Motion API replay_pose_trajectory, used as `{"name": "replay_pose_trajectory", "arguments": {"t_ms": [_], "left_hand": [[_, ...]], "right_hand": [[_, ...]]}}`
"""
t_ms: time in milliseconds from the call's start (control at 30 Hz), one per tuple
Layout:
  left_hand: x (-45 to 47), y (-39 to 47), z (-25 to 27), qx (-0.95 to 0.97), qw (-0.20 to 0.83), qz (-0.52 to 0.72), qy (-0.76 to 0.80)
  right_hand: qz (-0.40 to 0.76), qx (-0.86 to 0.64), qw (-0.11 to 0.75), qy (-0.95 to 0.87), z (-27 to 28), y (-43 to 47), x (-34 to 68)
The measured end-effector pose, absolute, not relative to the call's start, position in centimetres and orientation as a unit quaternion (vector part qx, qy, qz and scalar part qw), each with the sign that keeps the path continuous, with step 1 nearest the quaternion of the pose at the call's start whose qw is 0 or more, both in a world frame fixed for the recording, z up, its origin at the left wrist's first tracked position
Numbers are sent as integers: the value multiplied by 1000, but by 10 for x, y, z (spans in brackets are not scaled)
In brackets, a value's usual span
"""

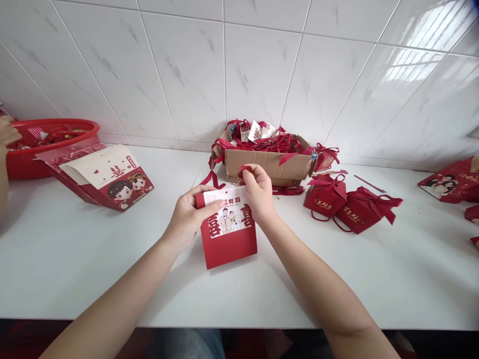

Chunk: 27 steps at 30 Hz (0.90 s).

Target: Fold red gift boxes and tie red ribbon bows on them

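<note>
Upright above the table, a flat red paper gift box (231, 253) faces me, its white upper panel printed with a bride, a groom and red characters. My left hand (187, 213) grips its left edge, thumb on the front and fingers behind. At the top right corner of the box, my right hand (259, 195) is closed in a pinch. A small red piece (244, 169) sticks out between its fingertips; whether it belongs to the box I cannot tell. Just beyond my hands stands a cardboard box (258, 164) heaped with dark red ribbons (275, 144) and small white tags (255, 131).
Tied red gift boxes (368, 209) with bows sit to the right on the white table (149, 284). A stack of printed boxes (123, 182) leans at left, near a red basin (26, 162) and another person's arm (4, 149). Behind is a tiled wall (187, 75).
</note>
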<state>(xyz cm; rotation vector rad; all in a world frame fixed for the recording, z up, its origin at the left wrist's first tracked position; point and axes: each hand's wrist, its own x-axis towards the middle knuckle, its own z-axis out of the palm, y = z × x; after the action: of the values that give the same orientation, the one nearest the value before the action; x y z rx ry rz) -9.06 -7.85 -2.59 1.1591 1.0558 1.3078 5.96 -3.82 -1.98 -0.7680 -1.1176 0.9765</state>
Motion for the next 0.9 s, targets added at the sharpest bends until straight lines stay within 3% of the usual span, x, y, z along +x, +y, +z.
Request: {"name": "replay_pose_trajectory", "arguments": {"t_ms": [900], "left_hand": [[-89, -82, -33, 554, 458, 542, 436]], "right_hand": [[323, -369, 601, -631, -22, -43, 57]]}}
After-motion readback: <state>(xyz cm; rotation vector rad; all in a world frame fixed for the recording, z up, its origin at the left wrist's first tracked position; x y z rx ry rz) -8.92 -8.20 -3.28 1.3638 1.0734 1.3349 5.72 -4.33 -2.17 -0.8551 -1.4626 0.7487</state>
